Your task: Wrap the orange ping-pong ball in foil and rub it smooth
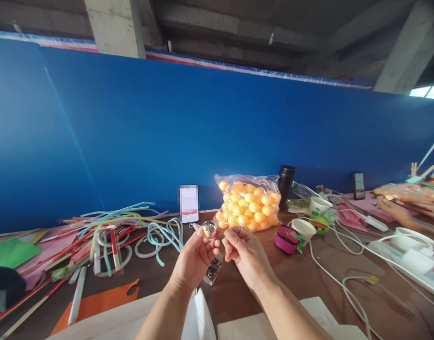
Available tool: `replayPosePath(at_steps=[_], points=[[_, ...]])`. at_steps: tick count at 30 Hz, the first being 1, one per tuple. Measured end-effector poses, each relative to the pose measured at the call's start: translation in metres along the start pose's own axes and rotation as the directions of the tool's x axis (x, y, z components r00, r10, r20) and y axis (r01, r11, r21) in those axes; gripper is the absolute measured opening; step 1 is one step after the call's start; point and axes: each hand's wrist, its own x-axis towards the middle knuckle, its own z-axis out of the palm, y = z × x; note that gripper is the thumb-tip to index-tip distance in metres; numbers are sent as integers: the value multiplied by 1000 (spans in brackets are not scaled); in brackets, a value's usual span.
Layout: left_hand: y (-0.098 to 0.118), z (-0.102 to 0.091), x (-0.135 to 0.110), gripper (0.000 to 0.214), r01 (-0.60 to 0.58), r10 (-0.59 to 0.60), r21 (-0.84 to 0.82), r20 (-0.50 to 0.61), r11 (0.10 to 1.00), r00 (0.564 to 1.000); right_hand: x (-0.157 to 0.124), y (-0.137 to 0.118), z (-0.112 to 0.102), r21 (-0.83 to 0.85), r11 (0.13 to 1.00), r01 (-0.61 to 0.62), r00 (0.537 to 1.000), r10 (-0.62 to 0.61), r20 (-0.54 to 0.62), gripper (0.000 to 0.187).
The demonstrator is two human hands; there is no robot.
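Note:
Between the fingertips of my left hand (191,259) is a small orange ball (209,229), largely covered with shiny silver tack heads. My right hand (244,249) is closed in a pinch just right of the ball; whatever it may hold is too small to make out. Below and between my hands sits a small open box (213,271) of dark, shiny metal pieces, partly hidden by my left hand. Just behind my hands stands a clear plastic bag (250,203) full of orange balls.
Bendy coloured tubes (163,236), sticks and orange paper (107,302) lie left. A phone (189,203) leans against the blue partition. Right are a black bottle (286,186), a magenta pouch (286,240), paper cups (304,231) and white cables. Another person's hands (396,210) work far right.

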Motion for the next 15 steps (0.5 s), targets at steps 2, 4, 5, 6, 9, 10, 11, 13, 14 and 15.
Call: replayPosePath(at_steps=[2, 4, 5, 6, 9, 10, 11, 13, 14, 15], points=[[-1, 1, 0, 23, -14, 14, 21, 1, 1000, 1000, 0, 0, 0, -13, 1000, -8, 1000, 8, -6, 23], [-2, 2, 0, 22, -43, 42, 27, 14, 999, 999, -1, -1, 1, -20, 1000, -19, 1000, 19, -9, 23], [-3, 2, 0, 22, -55, 54, 23, 25, 998, 998, -1, -2, 2, -23, 999, -26, 1000, 26, -8, 22], [-4, 2, 0, 22, -64, 63, 18, 35, 998, 997, -2, -3, 3, -26, 999, -35, 999, 35, -7, 22], [-7, 2, 0, 22, -69, 69, 5, 51, 998, 996, -3, -6, 4, -34, 998, -61, 998, 61, -2, 20], [-7, 3, 0, 22, -67, 67, 2, 50, 998, 997, -4, -6, 5, -37, 997, -66, 998, 66, 0, 20], [-8, 2, 0, 21, -64, 64, 1, 45, 998, 997, -4, -7, 5, -39, 997, -66, 998, 66, 1, 20], [-9, 2, 0, 22, -60, 60, 2, 36, 998, 998, -4, -7, 5, -42, 997, -58, 998, 58, 2, 20], [-9, 2, 0, 22, -61, 61, 4, 34, 998, 998, -4, -7, 5, -42, 998, -54, 999, 54, 1, 20], [-9, 2, 0, 22, -63, 63, 5, 36, 998, 997, -4, -7, 5, -42, 998, -51, 999, 51, 0, 20]])
